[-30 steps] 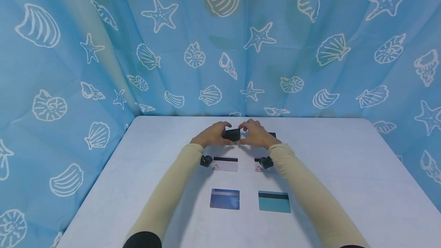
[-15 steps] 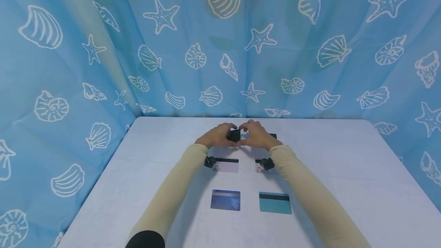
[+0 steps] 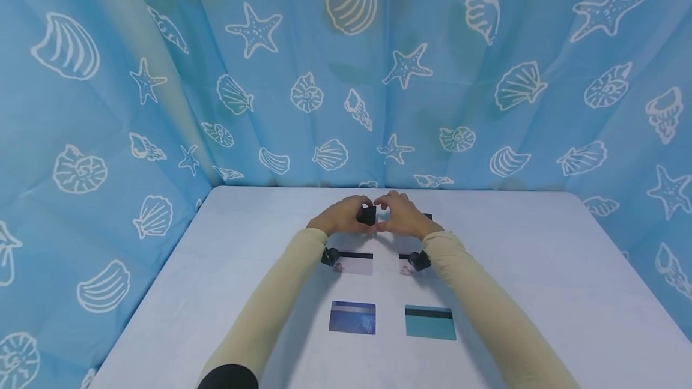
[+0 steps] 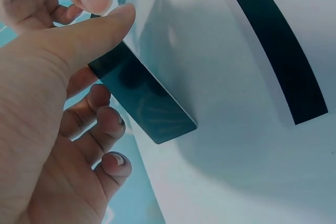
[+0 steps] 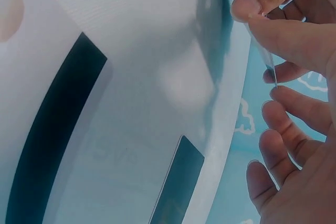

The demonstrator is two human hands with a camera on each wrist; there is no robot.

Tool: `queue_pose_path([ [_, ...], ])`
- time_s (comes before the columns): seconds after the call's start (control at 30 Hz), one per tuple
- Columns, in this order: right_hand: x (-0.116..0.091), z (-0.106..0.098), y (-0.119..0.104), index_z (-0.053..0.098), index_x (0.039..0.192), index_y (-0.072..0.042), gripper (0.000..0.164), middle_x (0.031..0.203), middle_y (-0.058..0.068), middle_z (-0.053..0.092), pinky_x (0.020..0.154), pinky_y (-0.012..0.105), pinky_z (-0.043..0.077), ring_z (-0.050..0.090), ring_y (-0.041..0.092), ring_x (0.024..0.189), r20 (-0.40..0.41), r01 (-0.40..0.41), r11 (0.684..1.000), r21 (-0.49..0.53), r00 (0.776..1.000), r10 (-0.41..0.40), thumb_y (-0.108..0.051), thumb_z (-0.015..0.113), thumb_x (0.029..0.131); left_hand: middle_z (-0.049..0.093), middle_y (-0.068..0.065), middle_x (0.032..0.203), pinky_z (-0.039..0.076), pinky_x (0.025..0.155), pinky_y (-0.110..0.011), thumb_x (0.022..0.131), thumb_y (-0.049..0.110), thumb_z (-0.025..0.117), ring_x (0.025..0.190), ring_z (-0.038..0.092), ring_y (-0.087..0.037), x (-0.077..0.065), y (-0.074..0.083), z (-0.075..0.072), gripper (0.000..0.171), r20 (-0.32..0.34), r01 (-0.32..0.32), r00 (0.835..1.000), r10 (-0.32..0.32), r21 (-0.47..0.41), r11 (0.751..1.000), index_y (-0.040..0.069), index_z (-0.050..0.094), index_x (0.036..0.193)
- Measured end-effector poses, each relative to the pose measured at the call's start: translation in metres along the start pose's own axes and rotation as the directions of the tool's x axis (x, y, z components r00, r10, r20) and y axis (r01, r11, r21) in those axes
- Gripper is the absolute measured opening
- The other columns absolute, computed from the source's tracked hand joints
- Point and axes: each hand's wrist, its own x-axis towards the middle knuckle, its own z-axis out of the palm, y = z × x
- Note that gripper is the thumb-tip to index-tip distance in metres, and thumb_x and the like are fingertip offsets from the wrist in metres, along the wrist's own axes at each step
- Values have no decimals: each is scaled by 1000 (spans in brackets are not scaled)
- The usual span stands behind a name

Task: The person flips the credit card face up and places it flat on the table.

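At the back of the white table, both hands meet at a dark plastic card (image 3: 367,215), tilted up from the tabletop. My left hand (image 3: 340,215) grips it with the thumb across its face, plain in the left wrist view, where the card (image 4: 149,100) slants away below the thumb. My right hand (image 3: 404,216) has its thumb and forefinger curled at the card's right edge, the thumb tips meeting. In the right wrist view the card (image 5: 270,69) shows nearly edge-on beside the right fingers (image 5: 302,108), which partly hide it.
Another dark card (image 3: 429,216) lies partly hidden behind the right hand. Nearer lie two pale cards with black stripes, a left one (image 3: 357,264) and a right one (image 3: 404,264). A blue card (image 3: 352,317) and a teal card (image 3: 430,322) lie in front. Blue shell-print curtain (image 3: 292,131) borders the table.
My left hand has moved a little right along the dark card, covering more of it and bringing its thumb to the right thumb. My right hand has stayed nearly still.
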Motion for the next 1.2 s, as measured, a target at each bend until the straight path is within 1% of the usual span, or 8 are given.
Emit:
queue_pose_path([
  [0.17,2,-2,1,55,145,-6,73,130,18,58,103,54,45,49,34,118,4,-16,1000,7,1000,16,-34,85,85,64,-9,121,51,101,-40,90,40,80,104,59,-20,0,0,-6,72,-2,2,1000,-2,37,999,9,50,147],
  [0.27,2,-2,1,55,145,-6,72,130,19,58,103,53,45,49,34,117,15,-21,1000,5,1000,21,-32,85,85,64,-8,116,51,96,-37,90,39,81,99,59,-19,0,0,-9,71,-9,-7,1000,8,53,999,9,50,147],
  [0.37,3,-1,2,56,145,-6,72,128,18,58,101,53,44,48,34,115,25,-21,1000,6,999,21,-31,86,85,64,-8,109,49,88,-34,90,36,81,93,57,-18,0,0,-12,69,-18,-30,999,31,61,998,9,51,145],
  [0.5,3,2,3,57,144,-6,71,127,18,58,100,52,44,49,34,115,28,-24,1000,6,999,24,-31,86,85,63,-10,105,46,81,-32,91,33,81,88,55,-18,0,0,-14,67,-19,-55,998,56,46,997,8,51,145],
  [0.6,2,4,2,57,143,-6,70,128,18,59,101,52,45,49,34,116,30,-29,1000,7,999,29,-31,86,84,63,-11,106,45,78,-30,92,33,80,87,53,-17,-1,0,-14,67,-16,-62,998,63,40,997,7,50,146],
  [0.77,2,6,1,57,143,-6,70,127,19,58,99,52,45,49,34,114,40,-21,1000,14,999,21,-31,87,84,63,-13,106,42,75,-29,92,33,80,85,52,-17,-2,1,-15,67,-23,-66,998,67,27,997,7,50,146],
  [0.93,3,8,1,57,142,-4,72,124,20,59,96,51,45,51,35,111,39,6,1000,15,999,-6,-32,87,83,62,-16,105,39,73,-29,92,31,80,82,48,-17,-4,2,-18,65,-24,-74,997,74,5,997,8,50,145],
  [1.2,4,16,2,59,137,1,70,119,19,61,95,49,45,51,33,108,20,23,999,28,1000,-24,-32,87,81,62,-17,110,43,78,-31,92,29,80,87,51,-19,-9,5,-21,63,-27,-101,995,101,-27,994,6,51,143],
])
